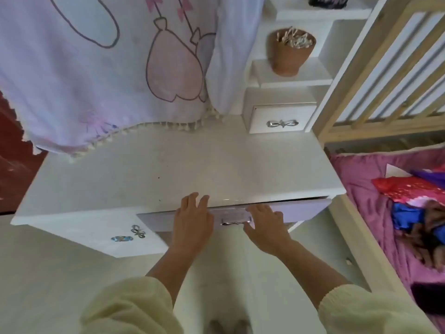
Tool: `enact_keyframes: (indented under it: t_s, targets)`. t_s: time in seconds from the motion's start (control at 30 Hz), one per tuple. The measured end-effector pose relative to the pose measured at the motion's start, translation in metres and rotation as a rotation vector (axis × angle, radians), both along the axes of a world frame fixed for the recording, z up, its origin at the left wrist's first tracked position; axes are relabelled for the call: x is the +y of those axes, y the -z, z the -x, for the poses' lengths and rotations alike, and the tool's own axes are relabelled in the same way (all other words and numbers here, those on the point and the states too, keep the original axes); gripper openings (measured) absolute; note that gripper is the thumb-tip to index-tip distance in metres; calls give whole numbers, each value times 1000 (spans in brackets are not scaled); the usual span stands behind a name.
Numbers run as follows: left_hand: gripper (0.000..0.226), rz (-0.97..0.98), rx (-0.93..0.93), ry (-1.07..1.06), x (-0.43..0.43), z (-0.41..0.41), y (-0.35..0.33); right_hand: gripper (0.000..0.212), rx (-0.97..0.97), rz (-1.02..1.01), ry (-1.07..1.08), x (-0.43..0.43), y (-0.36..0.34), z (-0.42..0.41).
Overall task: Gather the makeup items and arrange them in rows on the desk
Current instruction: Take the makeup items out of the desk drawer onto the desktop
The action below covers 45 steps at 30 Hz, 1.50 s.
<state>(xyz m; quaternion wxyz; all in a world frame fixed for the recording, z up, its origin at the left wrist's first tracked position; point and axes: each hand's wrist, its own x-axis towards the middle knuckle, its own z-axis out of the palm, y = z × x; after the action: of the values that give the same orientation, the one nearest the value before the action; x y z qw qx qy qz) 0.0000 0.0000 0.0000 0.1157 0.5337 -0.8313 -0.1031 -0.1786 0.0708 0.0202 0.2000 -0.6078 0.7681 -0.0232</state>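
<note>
The white desk (168,169) has a bare top, and no makeup items show on it. A lilac drawer front (301,209) with a silver handle (236,221) sits just under the front edge, pulled out slightly at its right end. My left hand (192,218) lies flat on the drawer front, its straight fingertips touching the desk edge. My right hand (265,222) rests over the drawer's top edge just right of the handle, fingers bent onto it. The drawer's inside is hidden.
A printed cloth (108,75) hangs over the desk's back. At the back right stand a small white drawer (281,119) and shelves holding a brown cup of cotton swabs (291,51). A wooden bed frame (375,80) and a purple blanket (366,184) with clutter lie to the right.
</note>
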Motion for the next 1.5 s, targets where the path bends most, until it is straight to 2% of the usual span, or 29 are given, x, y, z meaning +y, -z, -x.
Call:
enact_keyframes:
  t_s: [0.1, 0.17, 0.3, 0.43, 0.6, 0.77, 0.9, 1.07, 1.27, 1.33, 1.4, 1.47, 1.5]
  targets:
    - [55, 53, -7, 8, -5, 0, 37, 42, 17, -81, -40, -7, 39, 0]
    - [56, 120, -18, 23, -11, -3, 54, 42, 30, -124, -61, -12, 61, 2]
    - [58, 120, -91, 83, -23, -5, 79, 46, 53, -160, -85, -25, 97, 7]
    - [68, 92, -88, 91, -21, -1, 96, 52, 70, -224, -108, -35, 124, 9]
    - [88, 54, -76, 54, -18, 6, 104, 47, 50, -239, -88, -46, 143, 6]
    - [106, 15, -141, 35, -18, 9, 107, 38, 87, -186, -72, -51, 146, 5]
    - [110, -37, -141, 9, -14, 12, 103, 32, 115, -176, -113, -46, 145, 7]
    - [101, -16, -142, 12, 1, 11, 99, 36, 101, -212, -145, -27, 141, 7]
    - [87, 30, -258, 179, 29, -4, 120, 40, 14, -220, -183, 0, 130, 8]
    - [79, 64, -246, 206, 23, -8, 123, 35, -61, -76, -174, 6, 118, 14]
    - [63, 100, -216, 207, 11, -9, 119, 22, -113, 172, -187, 6, 102, 22]
    - [37, 98, -189, 230, 0, -6, 110, 29, -66, 349, -207, 4, 94, 33]
    - [28, 70, -182, 231, -5, -3, 103, 35, 5, 348, -229, 0, 92, 40]
